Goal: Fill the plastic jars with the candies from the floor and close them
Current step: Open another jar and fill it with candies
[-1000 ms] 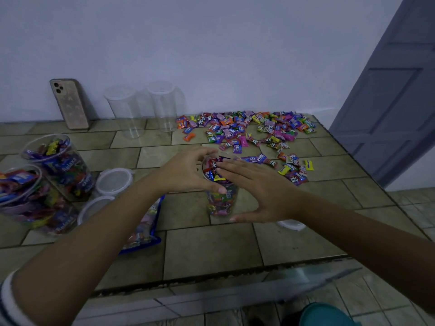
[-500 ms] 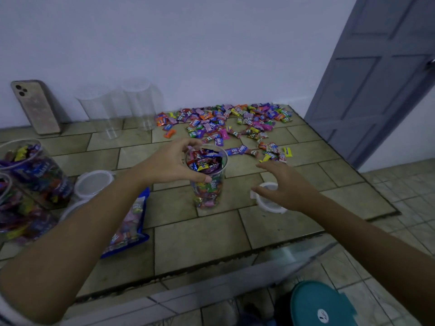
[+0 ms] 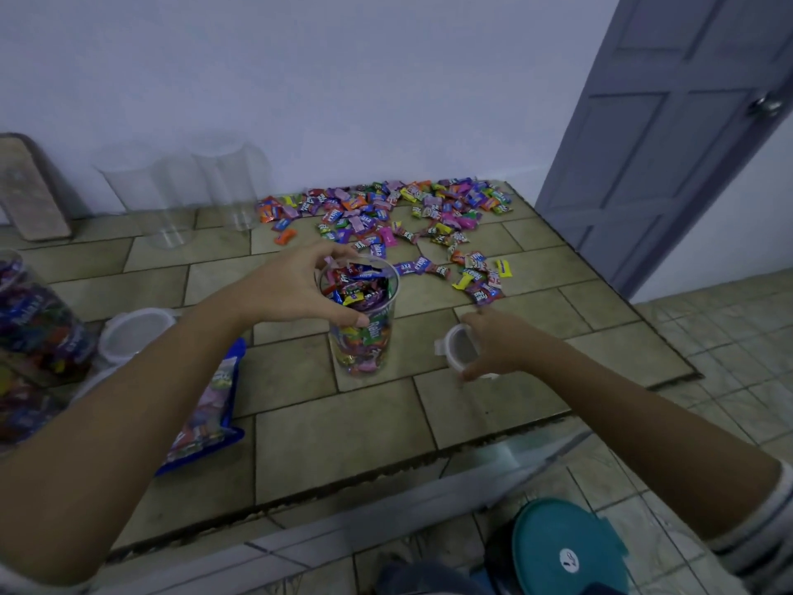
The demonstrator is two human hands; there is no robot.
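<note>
The raised tiled floor [image 3: 343,427] is bounded by the wall [image 3: 343,79] behind, a door [image 3: 669,143] at the right and a stepped front edge. Bare tiles are left open before the jar [image 3: 364,337]. The candies [image 3: 386,212] are spread by the wall. The filled jar, upright mid-floor, is gripped at its rim by the left hand [image 3: 296,289]. Just beside it, a lid [image 3: 461,350] is held in the curled right hand [image 3: 502,345].

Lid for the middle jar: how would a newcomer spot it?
From the grey door, come down-left to the candy jar the left hand holds. The lid is just right of it, gripped by the right hand; the other lids lie far left.
</note>
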